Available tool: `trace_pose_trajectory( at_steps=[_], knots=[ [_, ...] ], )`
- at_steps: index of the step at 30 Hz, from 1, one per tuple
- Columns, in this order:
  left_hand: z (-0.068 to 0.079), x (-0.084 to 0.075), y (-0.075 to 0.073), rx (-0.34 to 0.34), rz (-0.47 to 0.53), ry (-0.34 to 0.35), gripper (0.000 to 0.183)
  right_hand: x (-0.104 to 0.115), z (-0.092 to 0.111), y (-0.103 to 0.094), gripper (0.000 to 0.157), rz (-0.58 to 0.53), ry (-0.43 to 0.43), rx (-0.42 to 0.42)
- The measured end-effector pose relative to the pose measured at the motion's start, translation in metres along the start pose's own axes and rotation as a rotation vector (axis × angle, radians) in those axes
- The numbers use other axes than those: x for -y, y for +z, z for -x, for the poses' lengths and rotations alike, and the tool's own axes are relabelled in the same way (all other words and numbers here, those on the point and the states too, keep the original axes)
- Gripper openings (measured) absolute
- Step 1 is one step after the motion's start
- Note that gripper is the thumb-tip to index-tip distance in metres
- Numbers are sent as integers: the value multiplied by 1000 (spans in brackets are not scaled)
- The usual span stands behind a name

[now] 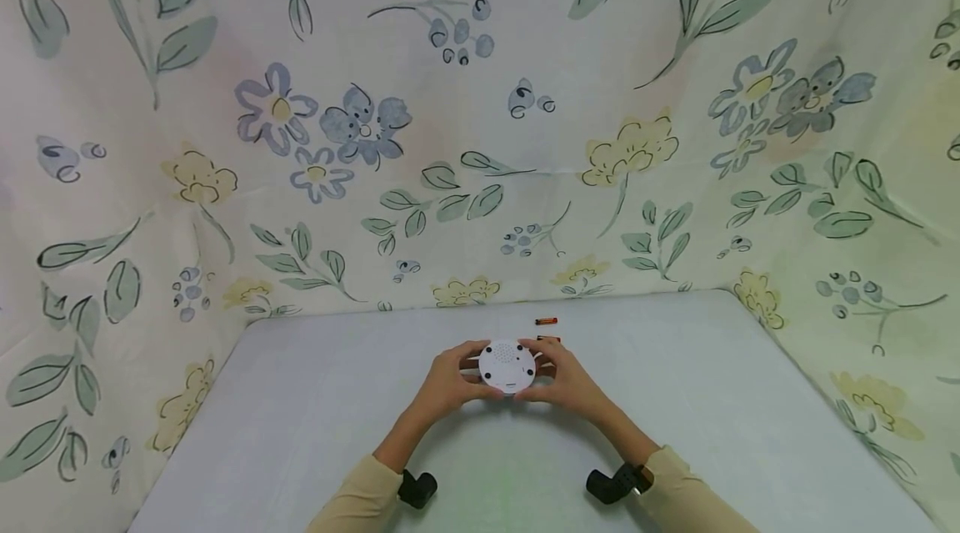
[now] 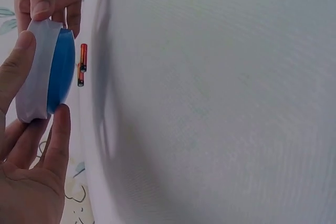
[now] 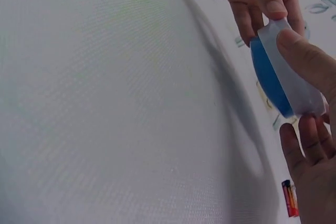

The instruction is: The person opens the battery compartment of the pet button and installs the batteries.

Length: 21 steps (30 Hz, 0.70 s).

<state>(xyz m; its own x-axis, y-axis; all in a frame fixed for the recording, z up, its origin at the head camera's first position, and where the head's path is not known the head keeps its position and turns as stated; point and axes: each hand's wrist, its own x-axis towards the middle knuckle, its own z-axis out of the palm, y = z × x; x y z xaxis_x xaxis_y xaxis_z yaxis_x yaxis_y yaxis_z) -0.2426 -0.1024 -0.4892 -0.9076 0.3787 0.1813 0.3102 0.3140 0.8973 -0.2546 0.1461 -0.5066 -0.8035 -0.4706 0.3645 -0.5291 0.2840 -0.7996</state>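
Both the left hand (image 1: 447,383) and the right hand (image 1: 566,384) have hold of a round white device (image 1: 507,366) by its rim, blue side (image 2: 62,72) down, above the counter (image 1: 322,399); two batteries (image 1: 546,321) lie just beyond.

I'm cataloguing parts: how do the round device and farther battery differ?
The round device is a broad disc; the farther battery is a slim cylinder. The device is white and blue, the battery orange and black. The left hand and right hand hold the device; the battery lies on the table.
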Motion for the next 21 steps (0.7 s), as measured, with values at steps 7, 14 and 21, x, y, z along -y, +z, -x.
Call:
trace_pose_trajectory(
  at_steps=[7,14,21],
  knots=[
    [-2,8,-2,48,81,-11,75,-7,-2,-5,77,-23,13,54],
    [-4,14,-3,76,76,-22,73,-9,-3,-5,77,39,41,77],
    [-6,18,0,84,17,-30,81,-10,-4,-3,77,63,96,75]
  ],
)
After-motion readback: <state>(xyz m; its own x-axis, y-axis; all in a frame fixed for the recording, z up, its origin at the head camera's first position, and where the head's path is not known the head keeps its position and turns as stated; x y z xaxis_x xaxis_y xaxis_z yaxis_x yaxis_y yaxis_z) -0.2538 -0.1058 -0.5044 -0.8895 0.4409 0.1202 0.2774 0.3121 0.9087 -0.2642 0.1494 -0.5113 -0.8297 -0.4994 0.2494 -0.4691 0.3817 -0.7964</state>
